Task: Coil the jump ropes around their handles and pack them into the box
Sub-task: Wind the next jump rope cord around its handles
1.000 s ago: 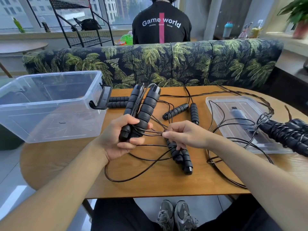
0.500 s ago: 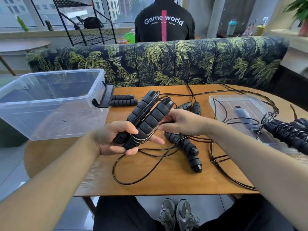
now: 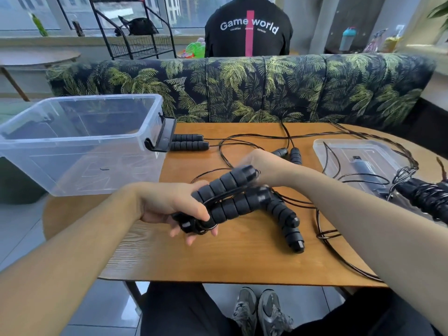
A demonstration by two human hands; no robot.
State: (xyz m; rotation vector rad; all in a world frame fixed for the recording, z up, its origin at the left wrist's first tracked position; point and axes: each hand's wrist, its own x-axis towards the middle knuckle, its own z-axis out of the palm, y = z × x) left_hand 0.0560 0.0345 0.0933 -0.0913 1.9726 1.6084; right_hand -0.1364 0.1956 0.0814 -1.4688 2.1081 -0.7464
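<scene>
Gripping paired foam handles (image 3: pixel 230 197) in my left hand (image 3: pixel 167 202) above the table (image 3: pixel 218 260); right hand (image 3: pixel 261 163) blurred, grasp indeterminate; box (image 3: pixel 80 141) far-left; shirt (image 3: pixel 248 27) reads "Game world".

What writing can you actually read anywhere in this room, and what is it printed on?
"Game world": white letters across the back of the black shirt on the person seated behind the sofa.
A smaller line beneath it on the same shirt: too small to read.
Bottles on the windowsill: any labels are too blurred to read.
</scene>
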